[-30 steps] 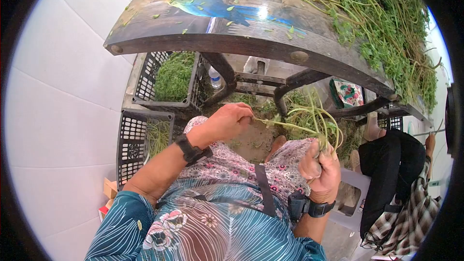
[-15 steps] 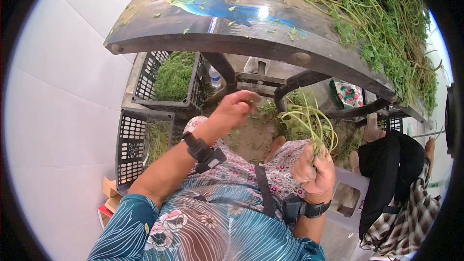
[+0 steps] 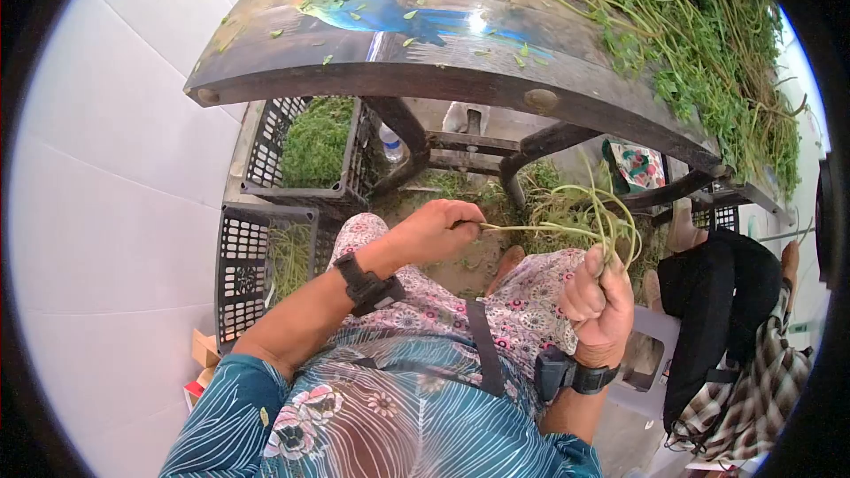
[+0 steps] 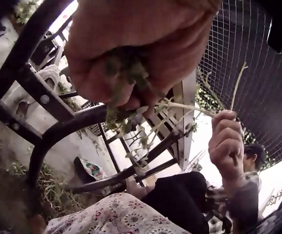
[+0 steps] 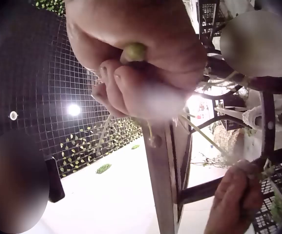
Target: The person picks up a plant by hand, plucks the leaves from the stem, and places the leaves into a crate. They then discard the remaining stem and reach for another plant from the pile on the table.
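Several thin green stems (image 3: 595, 212) stand in a small bunch gripped by my right hand (image 3: 600, 303), its fingers curled round their lower ends. Over my lap, my left hand (image 3: 439, 230) pinches the end of one long stem (image 3: 531, 228) that stretches across to the bunch. In the left wrist view, small leaves (image 4: 131, 122) hang beneath my left hand (image 4: 141, 44), and my right hand (image 4: 228, 146) is farther off. The right wrist view shows a cut stem end (image 5: 134, 51) inside my right fist (image 5: 136, 63), with my left hand (image 5: 234, 200) below.
A table (image 3: 372, 78) with a large heap of greens (image 3: 708, 44) stands in front. Two black crates, one with chopped greens (image 3: 317, 143) and one with stems (image 3: 288, 257), sit at the left. Another seated person (image 3: 708, 301) is at the right; plant scraps lie on the floor.
My left hand came away from the stems, moved up, then came back and now pinches a stem again. The right hand with its bunch has shifted slightly right.
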The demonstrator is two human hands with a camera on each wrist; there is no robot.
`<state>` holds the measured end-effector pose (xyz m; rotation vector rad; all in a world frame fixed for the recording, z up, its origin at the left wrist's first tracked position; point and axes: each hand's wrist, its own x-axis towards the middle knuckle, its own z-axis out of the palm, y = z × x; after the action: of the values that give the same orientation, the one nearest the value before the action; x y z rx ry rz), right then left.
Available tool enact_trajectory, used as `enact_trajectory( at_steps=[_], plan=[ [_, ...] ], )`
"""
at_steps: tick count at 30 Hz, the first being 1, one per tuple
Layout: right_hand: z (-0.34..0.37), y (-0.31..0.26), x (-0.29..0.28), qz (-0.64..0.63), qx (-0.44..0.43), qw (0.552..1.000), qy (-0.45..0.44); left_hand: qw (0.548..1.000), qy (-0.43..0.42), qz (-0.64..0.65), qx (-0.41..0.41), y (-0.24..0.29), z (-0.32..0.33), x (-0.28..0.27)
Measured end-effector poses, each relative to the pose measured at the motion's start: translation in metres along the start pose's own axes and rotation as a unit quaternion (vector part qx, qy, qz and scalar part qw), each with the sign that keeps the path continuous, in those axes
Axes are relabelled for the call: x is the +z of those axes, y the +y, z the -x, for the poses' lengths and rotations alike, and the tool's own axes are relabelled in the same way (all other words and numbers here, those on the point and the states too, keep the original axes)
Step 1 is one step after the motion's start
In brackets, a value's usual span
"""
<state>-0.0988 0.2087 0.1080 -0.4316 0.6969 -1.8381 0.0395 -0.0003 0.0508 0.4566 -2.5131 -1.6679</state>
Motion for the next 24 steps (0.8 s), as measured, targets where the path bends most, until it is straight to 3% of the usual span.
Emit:
enact_trajectory(
  at_steps=[4, 8, 11, 14, 18, 21, 22, 23, 24],
  plan=[
    [-0.001, 0.005, 0.000, -0.013, 0.005, 1.000, 0.018, 0.999, 0.020, -0.018, 0.020, -0.002, 0.004, -0.001],
    [-0.001, -0.002, 0.002, -0.012, -0.003, 0.999, 0.036, 0.999, -0.020, -0.038, 0.026, 0.003, 0.007, -0.006],
    [0.002, -0.001, 0.000, 0.016, 0.004, 0.997, 0.071, 0.990, -0.003, -0.129, 0.059, -0.002, 0.009, -0.001],
    [0.006, 0.010, 0.003, 0.116, 0.042, 0.989, 0.087, 0.980, 0.146, -0.135, -0.010, -0.005, 0.005, 0.005],
    [0.001, 0.024, 0.021, 0.147, 0.111, 0.979, 0.083, 0.956, 0.220, 0.161, -0.112, -0.026, -0.011, -0.002],
    [0.012, 0.006, 0.016, 0.130, 0.049, 0.989, 0.049, 0.822, 0.292, 0.418, -0.255, -0.057, -0.005, -0.029],
    [0.011, 0.000, 0.011, 0.113, 0.048, 0.992, 0.007, 0.814, 0.261, 0.460, -0.238, -0.075, 0.005, -0.039],
    [0.011, -0.003, 0.010, 0.122, 0.042, 0.991, 0.022, 0.804, 0.231, 0.501, -0.220, -0.089, 0.014, -0.048],
    [0.013, -0.004, 0.010, 0.131, 0.039, 0.990, 0.035, 0.809, 0.259, 0.467, -0.245, -0.085, 0.021, -0.055]
  ],
)
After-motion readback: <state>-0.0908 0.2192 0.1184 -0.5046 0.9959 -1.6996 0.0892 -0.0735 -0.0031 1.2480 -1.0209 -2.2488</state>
